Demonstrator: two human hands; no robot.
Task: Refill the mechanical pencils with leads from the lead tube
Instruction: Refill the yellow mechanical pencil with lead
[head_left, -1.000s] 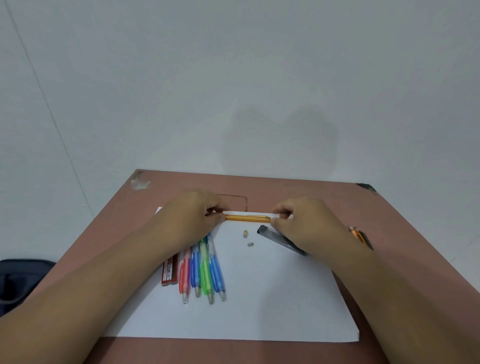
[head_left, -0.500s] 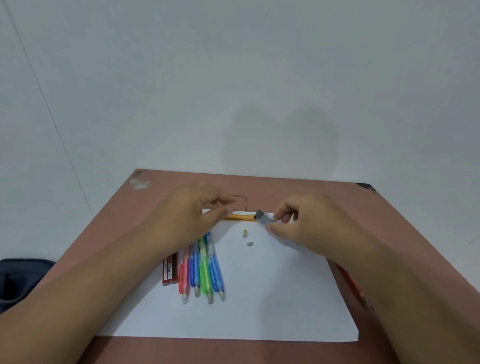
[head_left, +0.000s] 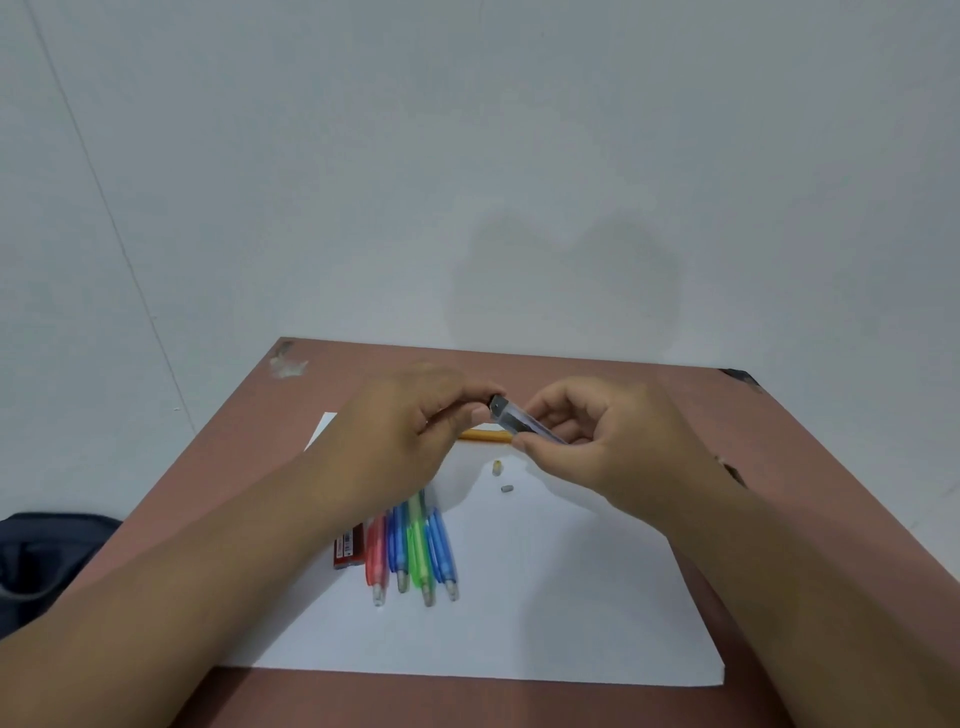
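Left hand: the left hand is raised over the far part of the paper, fingers curled, its fingertips pinching the dark cap end of the lead tube.
Right hand: the right hand grips the lead tube along its clear body, thumb below and fingers curled round it; the tube is held in the air between the two hands, tilted, its dark cap toward the left hand.
Table: a reddish-brown table stands against a plain pale wall; a pale scuff marks its far left corner.
Paper: a white sheet of paper lies on the table under both forearms.
Bag: a dark bag sits off the table at the left edge of the view.
Pencil row: four mechanical pencils lie side by side on the paper, tips toward the person, their far ends hidden under the left wrist: a red pencil, a blue pencil, a green pencil and a second blue pencil.
Red case: a flat red lead case lies just left of the red pencil.
Orange pencil: an orange pencil lies across the far part of the paper, below the held tube, partly hidden by the hands.
Small parts: a small yellowish piece and a small grey piece lie on the paper near each other, just this side of the orange pencil.
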